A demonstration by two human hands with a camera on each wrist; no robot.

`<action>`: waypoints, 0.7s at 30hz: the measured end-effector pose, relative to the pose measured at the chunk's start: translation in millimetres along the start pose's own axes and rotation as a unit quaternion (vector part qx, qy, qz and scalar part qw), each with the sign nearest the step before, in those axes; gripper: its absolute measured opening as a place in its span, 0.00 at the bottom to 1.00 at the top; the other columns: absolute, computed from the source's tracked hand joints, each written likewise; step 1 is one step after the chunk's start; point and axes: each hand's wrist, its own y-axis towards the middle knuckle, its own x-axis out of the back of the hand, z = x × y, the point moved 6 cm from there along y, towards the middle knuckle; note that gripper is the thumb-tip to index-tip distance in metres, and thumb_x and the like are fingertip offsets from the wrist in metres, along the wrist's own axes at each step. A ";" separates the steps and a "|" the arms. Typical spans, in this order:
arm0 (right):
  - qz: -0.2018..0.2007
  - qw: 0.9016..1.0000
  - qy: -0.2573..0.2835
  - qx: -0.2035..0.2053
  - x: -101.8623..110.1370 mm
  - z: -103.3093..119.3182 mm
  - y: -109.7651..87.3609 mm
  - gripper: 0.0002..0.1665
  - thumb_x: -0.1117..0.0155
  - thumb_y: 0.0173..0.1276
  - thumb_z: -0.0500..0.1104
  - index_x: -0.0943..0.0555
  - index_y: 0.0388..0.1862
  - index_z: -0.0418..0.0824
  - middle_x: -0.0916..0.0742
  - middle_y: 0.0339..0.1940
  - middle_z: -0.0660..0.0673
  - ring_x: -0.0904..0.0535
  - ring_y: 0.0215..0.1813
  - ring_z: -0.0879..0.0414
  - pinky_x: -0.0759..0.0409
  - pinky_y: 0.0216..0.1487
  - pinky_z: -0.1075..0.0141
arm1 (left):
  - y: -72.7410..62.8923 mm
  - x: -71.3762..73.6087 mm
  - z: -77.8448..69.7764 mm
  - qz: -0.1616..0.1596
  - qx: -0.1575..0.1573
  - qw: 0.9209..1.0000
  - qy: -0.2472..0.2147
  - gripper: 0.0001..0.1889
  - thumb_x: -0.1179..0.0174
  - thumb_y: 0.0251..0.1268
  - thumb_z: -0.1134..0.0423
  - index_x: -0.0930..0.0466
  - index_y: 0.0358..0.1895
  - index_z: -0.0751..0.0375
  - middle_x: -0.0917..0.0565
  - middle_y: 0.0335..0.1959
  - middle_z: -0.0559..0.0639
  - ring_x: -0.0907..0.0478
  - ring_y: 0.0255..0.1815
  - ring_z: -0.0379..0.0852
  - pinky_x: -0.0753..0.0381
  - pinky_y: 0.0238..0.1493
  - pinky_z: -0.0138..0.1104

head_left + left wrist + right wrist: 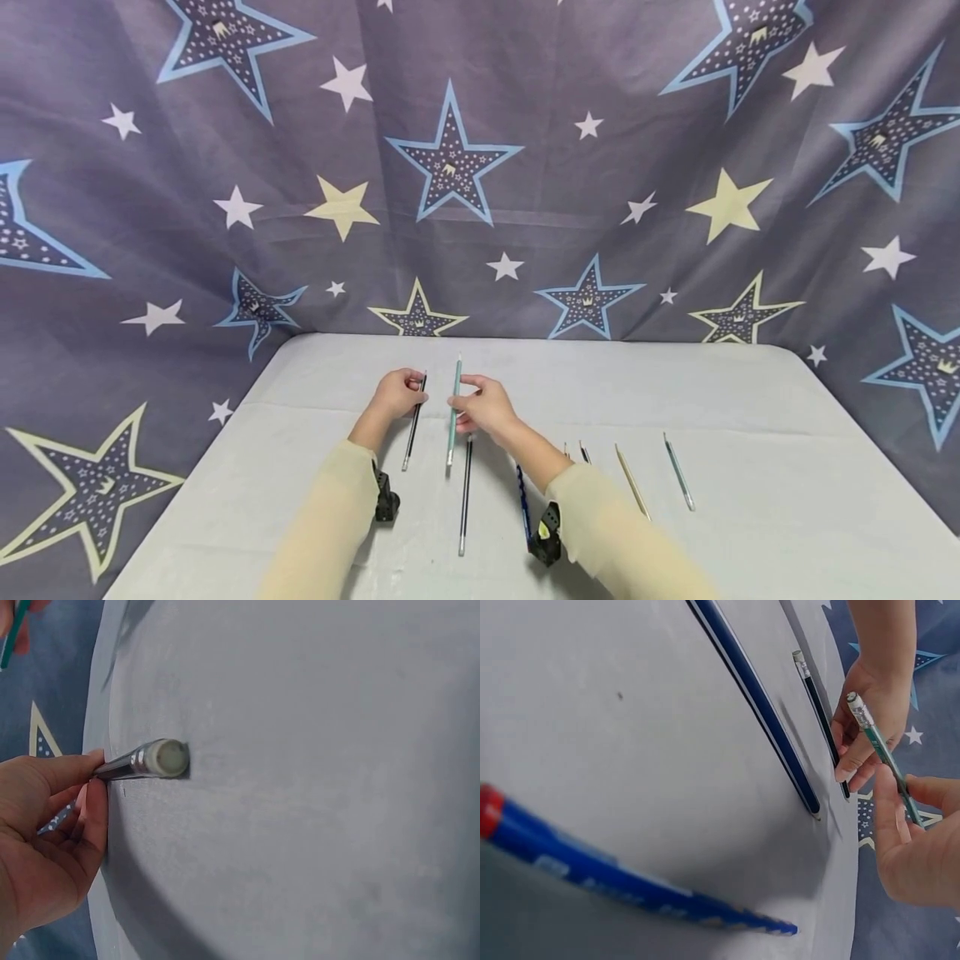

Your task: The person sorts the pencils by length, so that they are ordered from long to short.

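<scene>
In the head view my left hand pinches a black pencil between thumb and fingers, its eraser end pointing back toward me. The left wrist view looks along that pencil from its pale eraser and metal band. My right hand holds a teal pencil by thumb and fingertips, a short gap to the right of the black one. Its eraser end also faces me; the right wrist view shows the teal pencil raised above the table. Between my forearms lies a dark striped pencil.
A blue patterned pencil with a red end lies by my right wrist. Farther right are a gold pencil, another teal pencil and a dark pencil, partly hidden by my sleeve. A star-patterned curtain hangs behind the white table.
</scene>
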 end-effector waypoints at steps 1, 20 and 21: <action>0.001 1.000 0.000 0.000 -1.4 0.3 0.5 0.32 0.37 0.61 0.33 0.32 0.65 0.36 0.23 0.24 0.46 0.24 0.15 0.61 0.15 0.23 0.68 | -0.1 -0.1 -0.3 0.000 0.001 1.000 -0.001 0.19 0.39 0.55 0.72 0.25 0.52 0.70 0.24 0.36 0.55 0.28 0.34 0.44 0.18 0.29 0.29; -0.001 1.000 -0.001 -0.016 -31.5 -12.7 8.3 0.30 0.38 0.60 0.33 0.30 0.63 0.36 0.16 0.29 0.37 0.24 0.15 0.60 0.13 0.27 0.63 | 2.4 0.2 1.7 -0.004 -0.011 1.000 -0.004 0.19 0.39 0.54 0.72 0.25 0.52 0.71 0.24 0.34 0.54 0.27 0.33 0.44 0.18 0.29 0.29; -0.002 1.000 -0.003 -0.017 -32.3 -13.3 8.5 0.30 0.38 0.60 0.33 0.30 0.63 0.36 0.16 0.27 0.37 0.24 0.15 0.60 0.13 0.27 0.63 | 2.2 0.3 1.3 -0.005 -0.012 1.000 -0.004 0.19 0.39 0.54 0.72 0.25 0.52 0.71 0.24 0.34 0.54 0.27 0.33 0.44 0.18 0.28 0.29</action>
